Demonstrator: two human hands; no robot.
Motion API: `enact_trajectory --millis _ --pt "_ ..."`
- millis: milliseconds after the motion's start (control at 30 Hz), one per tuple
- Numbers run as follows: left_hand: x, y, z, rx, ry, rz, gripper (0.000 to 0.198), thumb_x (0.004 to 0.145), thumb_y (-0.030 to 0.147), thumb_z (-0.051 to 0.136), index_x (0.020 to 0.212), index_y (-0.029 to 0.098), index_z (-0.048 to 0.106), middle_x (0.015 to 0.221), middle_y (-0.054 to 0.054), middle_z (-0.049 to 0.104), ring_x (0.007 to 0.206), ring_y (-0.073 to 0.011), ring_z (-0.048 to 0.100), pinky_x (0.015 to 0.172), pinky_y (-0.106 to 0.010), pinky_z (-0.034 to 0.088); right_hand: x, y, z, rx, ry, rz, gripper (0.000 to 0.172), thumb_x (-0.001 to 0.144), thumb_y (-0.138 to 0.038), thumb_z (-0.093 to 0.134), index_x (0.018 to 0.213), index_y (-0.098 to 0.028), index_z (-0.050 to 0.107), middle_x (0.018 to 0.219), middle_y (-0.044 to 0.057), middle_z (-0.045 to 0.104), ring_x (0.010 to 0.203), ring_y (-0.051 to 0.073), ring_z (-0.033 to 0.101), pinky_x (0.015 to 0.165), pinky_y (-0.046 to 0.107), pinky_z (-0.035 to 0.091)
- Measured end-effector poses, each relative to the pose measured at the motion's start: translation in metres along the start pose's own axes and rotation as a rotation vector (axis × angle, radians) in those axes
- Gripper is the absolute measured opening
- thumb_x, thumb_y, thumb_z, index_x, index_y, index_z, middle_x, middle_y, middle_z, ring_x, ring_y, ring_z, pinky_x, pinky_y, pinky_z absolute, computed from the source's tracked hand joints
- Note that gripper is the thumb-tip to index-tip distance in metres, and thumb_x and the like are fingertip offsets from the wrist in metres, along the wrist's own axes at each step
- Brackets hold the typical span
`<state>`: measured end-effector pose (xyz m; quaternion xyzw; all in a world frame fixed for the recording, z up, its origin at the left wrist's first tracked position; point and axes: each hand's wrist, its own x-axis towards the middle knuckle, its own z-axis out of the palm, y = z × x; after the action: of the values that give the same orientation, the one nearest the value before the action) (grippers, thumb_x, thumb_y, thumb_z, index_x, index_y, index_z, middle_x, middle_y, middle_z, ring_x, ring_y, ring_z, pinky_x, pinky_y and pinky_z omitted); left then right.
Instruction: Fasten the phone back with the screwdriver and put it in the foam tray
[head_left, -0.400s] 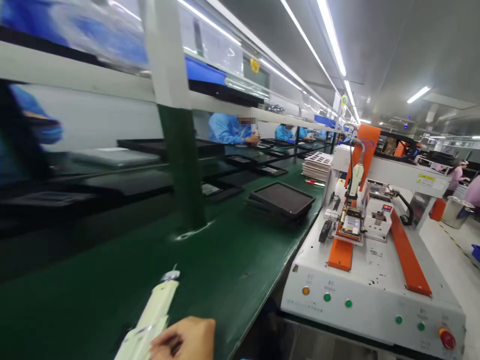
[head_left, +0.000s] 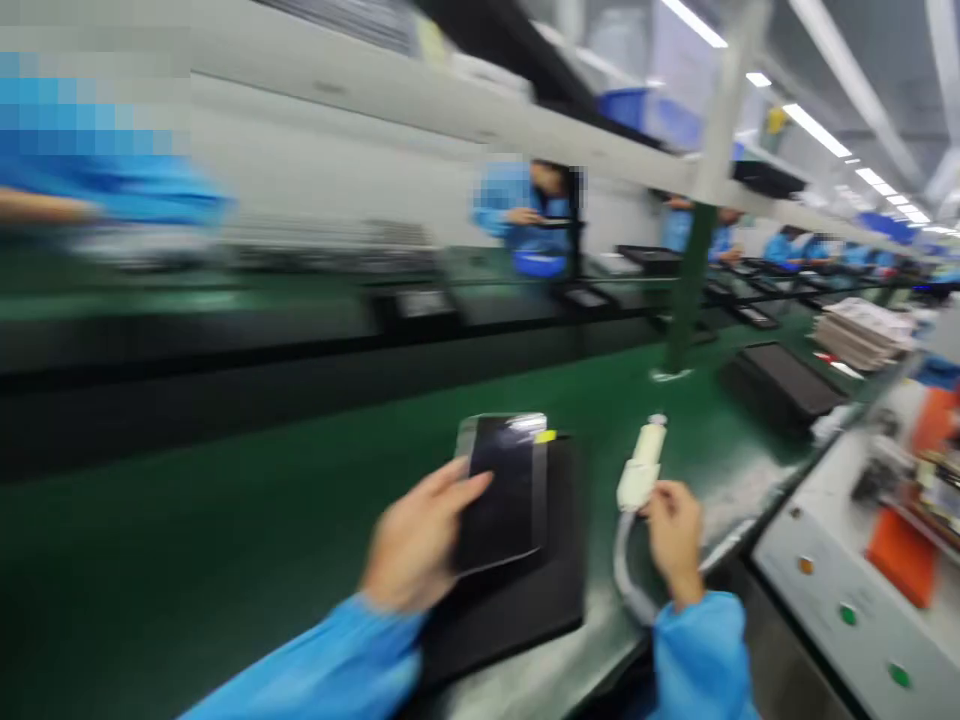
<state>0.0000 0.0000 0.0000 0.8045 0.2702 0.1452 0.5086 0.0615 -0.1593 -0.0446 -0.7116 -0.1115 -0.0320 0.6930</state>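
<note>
While head motion smears the picture, the main things still read: on the left, the left hand (head_left: 416, 540) lays its fingers out flat over the near-left edge of a dark glossy panel (head_left: 506, 490) and grips it there, though the thumb is hidden beneath. The panel sits tilted just above a black tray (head_left: 559, 600), which lies on the green belt (head_left: 225, 560) in the near middle. Just right of it, the right hand (head_left: 675, 535) is curled closed round the lower body of a cream tool (head_left: 641, 470), its nozzle pointing to the far side and a pale hose (head_left: 624, 578) looping back by the wrist. The work probably goes best with the panel held by its edges, fingers off the glossy face, steadied against the tray, and the hose kept clear of it. A white machine (head_left: 847, 570) stands at the right.
</note>
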Motion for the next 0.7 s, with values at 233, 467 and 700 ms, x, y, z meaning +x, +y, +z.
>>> enact_trajectory --millis 233,467,700 --pt "-0.018 -0.034 -0.040 -0.875 0.194 -0.140 0.041 0.078 0.024 0.064 0.117 0.012 0.059 0.093 -0.008 0.072 0.073 -0.0170 0.068 0.064 -0.023 0.055 -0.019 -0.007 -0.002 0.068 -0.056 0.101 0.047 0.073 -0.056 0.067 0.090 -0.012 0.063 0.063 0.004 0.063 0.053 0.015 0.059 0.050 0.025 0.050" --pt "-0.028 -0.027 -0.030 -1.102 0.077 -0.093 0.066 0.060 0.045 0.087 0.112 0.013 0.062 0.092 -0.010 0.071 0.058 -0.0134 0.062 0.055 -0.022 0.052 -0.071 -0.036 0.057 0.024 -0.547 0.026 0.040 0.091 -0.045 0.055 0.112 -0.013 0.064 0.091 0.010 0.071 0.070 0.017 0.068 0.055 0.024 0.055" --pt "-0.035 -0.024 -0.034 -1.258 -0.062 -0.185 0.058 0.073 0.053 0.077 0.118 0.020 0.060 0.145 -0.009 0.044 0.127 -0.0309 0.049 0.085 -0.034 0.056 -0.082 -0.022 0.067 -0.282 -0.281 -0.831 0.029 0.094 -0.022 0.051 0.117 -0.012 0.066 0.117 0.014 0.067 0.114 0.027 0.062 0.093 0.039 0.055"
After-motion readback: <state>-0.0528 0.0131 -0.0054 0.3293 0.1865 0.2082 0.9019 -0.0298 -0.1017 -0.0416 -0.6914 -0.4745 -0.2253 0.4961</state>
